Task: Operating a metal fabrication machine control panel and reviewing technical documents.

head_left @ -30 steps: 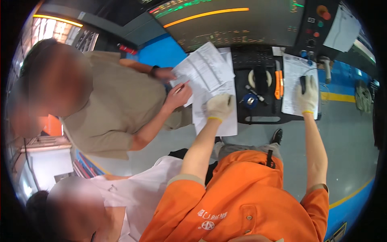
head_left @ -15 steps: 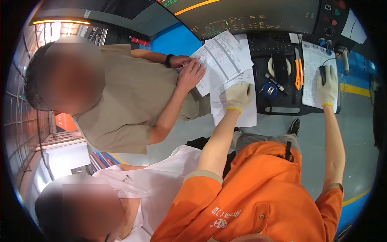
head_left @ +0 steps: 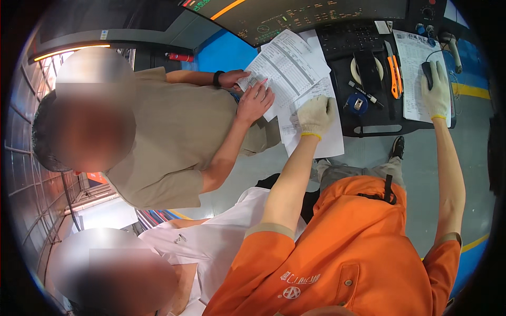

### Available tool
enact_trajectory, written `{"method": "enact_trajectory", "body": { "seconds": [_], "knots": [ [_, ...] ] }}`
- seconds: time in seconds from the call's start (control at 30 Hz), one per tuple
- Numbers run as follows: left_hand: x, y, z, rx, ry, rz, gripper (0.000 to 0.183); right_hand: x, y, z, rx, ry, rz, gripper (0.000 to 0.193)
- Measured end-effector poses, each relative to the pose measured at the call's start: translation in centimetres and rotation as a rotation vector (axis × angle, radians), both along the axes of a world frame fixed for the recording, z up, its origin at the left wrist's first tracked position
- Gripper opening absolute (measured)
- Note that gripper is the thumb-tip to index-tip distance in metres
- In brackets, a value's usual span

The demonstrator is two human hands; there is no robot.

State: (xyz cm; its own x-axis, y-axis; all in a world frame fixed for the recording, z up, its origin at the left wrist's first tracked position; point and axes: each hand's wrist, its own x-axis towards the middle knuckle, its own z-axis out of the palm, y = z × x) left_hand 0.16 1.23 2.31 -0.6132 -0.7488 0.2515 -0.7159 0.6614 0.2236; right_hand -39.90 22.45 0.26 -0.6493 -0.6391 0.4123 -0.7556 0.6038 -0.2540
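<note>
My left hand, in a cream knit glove with a yellow cuff edge, rests on white printed sheets at the desk's front edge. Its fingers are curled under, and whatever they may hold is hidden. Gloved the same way, my right hand lies over a black computer mouse, which sits on a stack of printed paper. Beside my left hand, a person in a khaki shirt has both bare hands on another printed form.
Between my hands lie a blue tape measure, a marker, a tape roll partly under a black object, and an orange utility knife. Behind them are a keyboard and a screen. A person in white stands close at my left.
The whole view has shifted slightly, with the desk sitting higher in the picture. My hands keep about the same places on the papers and the mouse.
</note>
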Motion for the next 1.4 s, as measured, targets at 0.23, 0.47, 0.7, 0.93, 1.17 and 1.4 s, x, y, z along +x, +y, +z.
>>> {"method": "enact_trajectory", "body": {
  "seconds": [0.23,0.47,0.7,0.93,1.17,1.4],
  "knots": [
    [0.08,0.12,-0.12,-0.005,0.026,0.029,0.034,-0.34,0.01,-0.33,0.005,0.048,0.026,0.060],
    [0.14,-0.01,-0.35,-0.017,0.036,0.025,0.033,-0.83,-0.05,-0.75,0.040,0.068,0.027,0.059],
    [0.27,0.03,-0.64,-0.021,0.077,0.006,0.032,-0.61,0.05,-0.58,0.048,0.070,0.012,0.060],
    [0.18,0.13,-0.61,-0.056,0.068,0.014,0.029,-0.53,0.09,-0.41,0.040,0.061,0.009,0.060],
    [0.31,0.09,-0.63,-0.086,0.086,0.005,0.029,-0.79,0.13,-0.80,0.045,0.031,0.005,0.062],
    [0.25,0.09,-0.42,-0.059,0.086,0.003,0.029,-0.51,0.08,-0.51,0.049,0.012,-0.008,0.062]
  ]
}}
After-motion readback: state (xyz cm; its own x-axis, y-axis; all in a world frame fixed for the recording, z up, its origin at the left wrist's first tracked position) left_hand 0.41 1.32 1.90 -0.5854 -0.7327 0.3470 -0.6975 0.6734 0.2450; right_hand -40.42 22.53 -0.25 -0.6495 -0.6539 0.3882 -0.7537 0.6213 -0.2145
